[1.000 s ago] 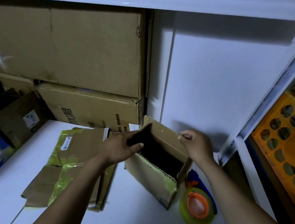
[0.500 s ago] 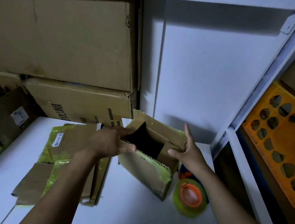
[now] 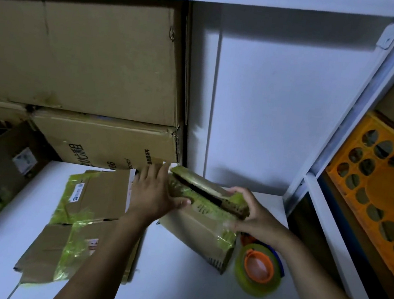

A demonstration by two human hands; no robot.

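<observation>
A small cardboard box (image 3: 196, 233) with yellow-green tape stands tilted on the white shelf (image 3: 175, 292). Its top flaps are folded nearly shut, with a dark slit left between them. My left hand (image 3: 153, 193) lies against the box's left end, fingers straight and thumb on the front flap. My right hand (image 3: 254, 217) grips the box's right top corner, fingers curled over the folded flaps.
Flattened taped cardboard (image 3: 84, 222) lies left of the box. A roll of yellow tape with an orange core (image 3: 258, 269) sits at its right. Large cartons (image 3: 90, 63) are stacked behind, small boxes (image 3: 0, 163) at left, an orange crate (image 3: 377, 194) at right beyond the shelf post.
The box was open with its dark inside showing; both hands have folded the top flaps down, so now it is nearly shut. My right hand moved from open onto the right corner.
</observation>
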